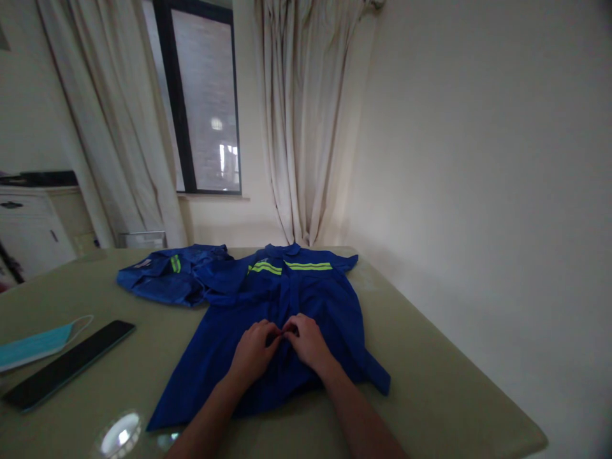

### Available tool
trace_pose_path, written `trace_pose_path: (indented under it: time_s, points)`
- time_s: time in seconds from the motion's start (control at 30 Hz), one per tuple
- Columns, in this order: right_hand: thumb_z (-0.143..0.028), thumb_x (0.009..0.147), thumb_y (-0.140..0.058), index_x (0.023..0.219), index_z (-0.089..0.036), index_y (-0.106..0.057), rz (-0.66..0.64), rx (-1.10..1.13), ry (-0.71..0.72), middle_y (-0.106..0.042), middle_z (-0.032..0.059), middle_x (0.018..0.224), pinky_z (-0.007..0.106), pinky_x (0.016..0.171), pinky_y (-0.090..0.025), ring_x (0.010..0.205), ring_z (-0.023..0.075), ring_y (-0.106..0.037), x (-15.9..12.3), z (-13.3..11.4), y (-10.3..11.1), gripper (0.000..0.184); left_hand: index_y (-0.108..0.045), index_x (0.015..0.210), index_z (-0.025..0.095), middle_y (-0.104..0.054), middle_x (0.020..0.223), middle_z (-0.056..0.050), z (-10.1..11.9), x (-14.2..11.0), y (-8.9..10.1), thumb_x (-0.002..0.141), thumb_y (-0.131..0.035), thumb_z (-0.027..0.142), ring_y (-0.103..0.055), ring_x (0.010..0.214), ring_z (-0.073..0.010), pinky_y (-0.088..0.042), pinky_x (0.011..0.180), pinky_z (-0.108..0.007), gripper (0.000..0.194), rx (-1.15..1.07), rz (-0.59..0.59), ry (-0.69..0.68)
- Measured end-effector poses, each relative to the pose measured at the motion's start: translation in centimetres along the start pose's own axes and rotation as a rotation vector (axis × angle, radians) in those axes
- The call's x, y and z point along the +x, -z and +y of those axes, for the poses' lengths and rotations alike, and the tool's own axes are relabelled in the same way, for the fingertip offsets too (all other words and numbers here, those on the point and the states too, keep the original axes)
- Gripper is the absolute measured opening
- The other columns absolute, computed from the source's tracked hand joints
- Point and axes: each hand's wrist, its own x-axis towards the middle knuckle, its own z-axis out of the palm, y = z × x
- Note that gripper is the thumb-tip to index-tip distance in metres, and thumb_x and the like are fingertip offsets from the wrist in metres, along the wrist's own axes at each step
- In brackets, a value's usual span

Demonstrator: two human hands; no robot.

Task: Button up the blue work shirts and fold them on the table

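A blue work shirt (329, 299) with yellow-green stripes across its chest lies spread on the table, collar at the far end. Over the lower part of its front opening, my left hand (258, 344) and my right hand (306, 338) meet with fingertips almost touching. Both hands pinch the shirt's front edge between thumb and fingers. Whether a button sits between the fingertips is too small to make out. The shirt's lower hem runs partly behind my forearms.
A second blue garment (167, 274) lies crumpled at the far left, against the shirt's sleeve. On the left of the greenish table (430, 382) are a light-blue face mask (38, 344) and a long black flat object (71, 363). A wall stands along the right side.
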Motion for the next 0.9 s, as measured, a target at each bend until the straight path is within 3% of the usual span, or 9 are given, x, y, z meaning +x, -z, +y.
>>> trace_pose_path:
  time_s: [0.23, 0.6, 0.9]
  points:
    - [-0.010, 0.084, -0.064, 0.089, -0.021, -0.077, 0.016, -0.003, -0.027, -0.070, 0.0029, 0.093, 0.023, 0.077, -0.046, 0.086, 0.0153, -0.066, -0.10, -0.10, 0.17, 0.017, -0.071, 0.093, 0.022, -0.069, 0.091, -0.003, -0.08, -0.03, -0.42, 0.094, -0.053, 0.019, -0.064, 0.086, -0.0184, -0.042, 0.077, -0.028, 0.018, -0.080, 0.025, 0.013]
    - [-0.011, 0.077, -0.072, 0.090, -0.022, -0.074, -0.032, 0.012, -0.061, -0.068, -0.0012, 0.080, 0.021, 0.067, -0.041, 0.074, 0.0132, -0.062, -0.05, -0.03, 0.15, 0.018, -0.068, 0.094, 0.023, -0.066, 0.094, -0.003, -0.51, 0.21, -0.42, 0.087, -0.058, 0.021, -0.061, 0.090, -0.0202, -0.043, 0.079, -0.030, 0.012, -0.116, -0.016, -0.035]
    - [-0.012, 0.082, -0.065, 0.090, -0.023, -0.071, -0.057, -0.072, -0.028, -0.066, -0.0004, 0.090, 0.021, 0.069, -0.039, 0.079, 0.0126, -0.062, -0.35, -0.44, 0.43, 0.015, -0.066, 0.089, 0.023, -0.067, 0.091, -0.002, -0.13, -0.14, -0.35, 0.087, -0.056, 0.017, -0.062, 0.088, -0.0188, -0.042, 0.077, -0.029, 0.012, -0.124, 0.004, -0.037]
